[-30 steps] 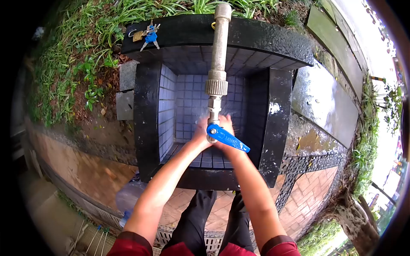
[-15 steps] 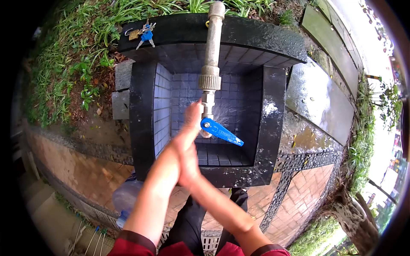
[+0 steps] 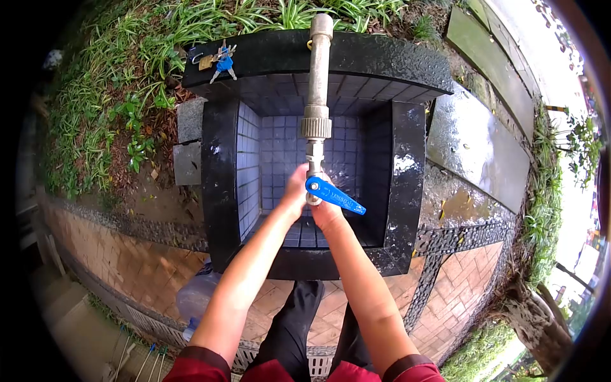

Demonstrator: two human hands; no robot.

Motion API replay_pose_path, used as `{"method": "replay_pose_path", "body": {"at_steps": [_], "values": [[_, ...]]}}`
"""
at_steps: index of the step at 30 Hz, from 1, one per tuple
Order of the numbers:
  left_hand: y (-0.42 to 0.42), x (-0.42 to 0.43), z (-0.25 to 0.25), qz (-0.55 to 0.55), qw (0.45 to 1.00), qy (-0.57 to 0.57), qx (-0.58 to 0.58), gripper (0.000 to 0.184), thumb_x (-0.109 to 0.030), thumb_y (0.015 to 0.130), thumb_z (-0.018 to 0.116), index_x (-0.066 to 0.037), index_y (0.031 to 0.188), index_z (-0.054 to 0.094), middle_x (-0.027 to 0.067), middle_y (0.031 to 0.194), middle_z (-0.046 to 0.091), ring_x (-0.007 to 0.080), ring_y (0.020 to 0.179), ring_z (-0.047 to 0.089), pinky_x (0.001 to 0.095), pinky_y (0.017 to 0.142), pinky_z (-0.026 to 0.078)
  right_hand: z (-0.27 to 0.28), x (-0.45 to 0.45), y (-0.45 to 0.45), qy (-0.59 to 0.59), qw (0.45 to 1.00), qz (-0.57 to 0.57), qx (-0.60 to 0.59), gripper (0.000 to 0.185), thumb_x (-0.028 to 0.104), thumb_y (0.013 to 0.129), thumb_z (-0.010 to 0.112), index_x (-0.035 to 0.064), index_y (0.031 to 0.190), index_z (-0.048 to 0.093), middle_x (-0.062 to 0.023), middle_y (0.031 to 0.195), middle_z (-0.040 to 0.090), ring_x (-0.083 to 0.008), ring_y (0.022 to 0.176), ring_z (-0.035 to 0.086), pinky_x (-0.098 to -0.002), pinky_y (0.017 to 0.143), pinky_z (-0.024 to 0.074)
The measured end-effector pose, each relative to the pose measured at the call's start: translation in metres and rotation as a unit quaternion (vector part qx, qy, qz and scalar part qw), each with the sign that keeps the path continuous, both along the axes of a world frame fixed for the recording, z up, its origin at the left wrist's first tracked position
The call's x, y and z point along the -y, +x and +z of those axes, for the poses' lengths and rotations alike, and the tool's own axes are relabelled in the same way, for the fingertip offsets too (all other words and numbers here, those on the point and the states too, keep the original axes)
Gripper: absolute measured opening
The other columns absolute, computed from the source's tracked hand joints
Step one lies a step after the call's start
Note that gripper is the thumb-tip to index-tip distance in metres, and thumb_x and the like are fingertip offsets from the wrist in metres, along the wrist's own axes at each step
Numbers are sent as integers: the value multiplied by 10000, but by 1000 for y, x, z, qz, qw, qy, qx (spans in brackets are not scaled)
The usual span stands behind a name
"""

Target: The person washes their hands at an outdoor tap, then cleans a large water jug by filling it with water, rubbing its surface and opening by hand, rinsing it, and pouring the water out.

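A metal tap point(image 3: 317, 83) with a blue lever handle point(image 3: 337, 195) reaches over a basin lined with grey-blue tiles point(image 3: 249, 169). My left hand point(image 3: 295, 189) is under the tap's outlet, on its left side. Just right of it, my right hand point(image 3: 326, 209) is partly covered by the tap and the blue handle. The two hands are close together, and their fingers are blurred or hidden behind the tap. Water splashes inside the basin around them. Nothing can be made out in either hand.
Blue keys point(image 3: 224, 64) and a brass padlock point(image 3: 206, 62) lie on the basin's black back ledge point(image 3: 273, 54). A clear plastic bottle point(image 3: 194, 297) stands on the brick paving point(image 3: 267, 305) at the lower left. Plants grow behind the basin.
My right hand has moved from my left forearm up to the tap's outlet, beside my left hand. The view has shifted slightly.
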State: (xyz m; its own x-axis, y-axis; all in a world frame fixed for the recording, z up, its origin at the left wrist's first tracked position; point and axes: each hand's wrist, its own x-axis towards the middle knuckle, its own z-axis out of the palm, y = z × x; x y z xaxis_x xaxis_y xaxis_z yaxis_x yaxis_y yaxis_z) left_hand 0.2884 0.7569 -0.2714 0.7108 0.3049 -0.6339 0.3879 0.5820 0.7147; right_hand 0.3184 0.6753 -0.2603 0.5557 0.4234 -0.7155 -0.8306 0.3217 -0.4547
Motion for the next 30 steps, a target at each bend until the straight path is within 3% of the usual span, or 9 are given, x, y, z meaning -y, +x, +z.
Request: {"method": "replay_pose_path", "body": {"at_steps": [2,5,10,12,15,18,22,24,30], "values": [[-1,-11,15,84,972,-217,30,357,-372,898,549,-76,1097,554,-19,846,601,87,798,581,251,700,491,23,-12,1,285,943,-113,-127,299,358,930,470,104,1062,557,-36,933,595,-166,876,584,-295,799,489],[-14,-26,-2,116,876,-440,163,540,-497,887,524,-22,1144,535,-63,688,524,17,506,442,126,554,434,15,-22,-9,409,876,-152,-206,320,361,902,503,74,1026,569,-43,936,603,-204,857,599,-304,743,518],[2,-3,1,90,960,-263,21,361,-444,820,623,-104,940,606,29,758,601,121,598,552,253,513,438,-27,-21,-7,-16,995,-77,-58,283,403,918,496,134,874,573,-1,726,519,-125,670,529,-277,590,439],[4,2,10,89,950,-300,19,352,-387,872,536,-61,1002,561,116,957,629,240,871,623,376,759,522,-23,-16,-7,-124,989,-18,79,230,350,912,521,123,879,535,1,699,509,-101,576,474,-251,490,378],[-4,28,30,124,960,-240,-72,376,-464,853,540,-118,993,579,52,917,627,146,808,614,332,684,516,-2,6,-5,-297,904,155,266,251,273,941,494,42,922,590,-40,813,609,-147,735,575,-260,667,458],[-29,22,45,-36,969,-245,4,388,-420,908,490,-79,1074,574,50,970,615,175,874,597,314,799,480,61,35,5,-227,959,148,82,204,194,902,543,36,1030,558,-55,852,617,-124,805,598,-255,691,482],[-91,4,38,-39,977,205,48,326,-211,922,519,-33,1195,530,72,1042,613,217,955,578,303,860,439,121,66,9,-214,959,133,129,295,212,905,546,40,1144,534,-52,1006,616,-126,877,601,-259,749,483],[-129,-28,65,-63,854,512,66,303,-136,811,595,-42,1099,576,159,1041,605,317,970,575,382,831,444,148,76,11,-204,955,104,187,360,319,938,477,46,1167,527,-99,1061,606,-198,944,602,-323,812,490],[-283,-60,121,-131,708,644,-258,496,-231,770,607,-164,1245,485,84,1327,443,363,1306,297,626,999,169,177,66,3,-186,976,41,107,539,546,925,351,83,1123,544,-73,1061,614,-212,989,579,-401,841,432]]}}
